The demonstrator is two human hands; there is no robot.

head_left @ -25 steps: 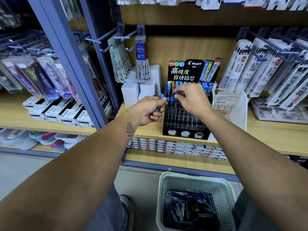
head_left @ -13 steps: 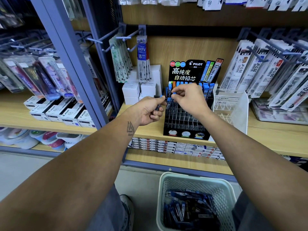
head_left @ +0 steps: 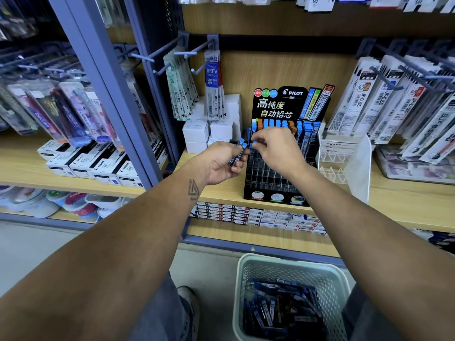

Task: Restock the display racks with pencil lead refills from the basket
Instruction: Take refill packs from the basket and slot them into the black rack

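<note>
Refills: left hand [head_left: 222, 163] grips a small bunch [head_left: 238, 153]; right hand [head_left: 275, 148] pinches one blue-capped tube [head_left: 255, 143] over the black display rack [head_left: 275, 178]. More in the basket [head_left: 248, 274] on the floor. Probably light, rigid, slick plastic; hold near the cap, lower straight into a slot.

Bright even shop light, soft faint shadows, wide-angle bending at edges, corners slightly soft
</note>
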